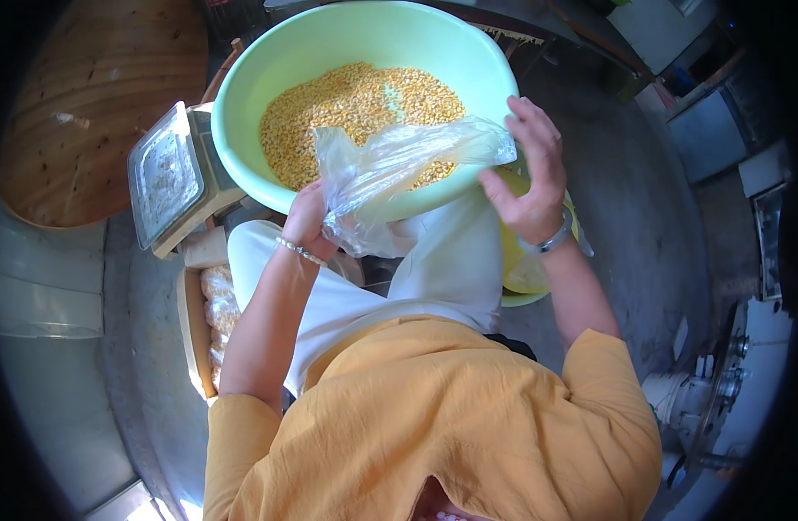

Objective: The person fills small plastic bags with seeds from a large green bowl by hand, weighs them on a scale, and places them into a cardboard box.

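A large pale green plastic basin (237, 146) stands before my knees with a heap of yellow split corn kernels (320, 104) in it. My left hand (309, 218) grips one end of a clear plastic bag (399, 159), which stretches across the basin's near rim. The bag looks flat, with no kernels seen inside. At the bag's other end is my right hand (534, 176), thumb and fingers spread beside the basin's right rim. Whether its fingertips touch the rim or the bag cannot be told.
To the left stands a weighing scale (177, 172) with a clear-covered pan. Below it, a cardboard box (193, 325) holds filled clear bags (219, 306). A yellow container (526, 270) is beside my right leg. A round wooden tabletop (99, 117) fills the upper left.
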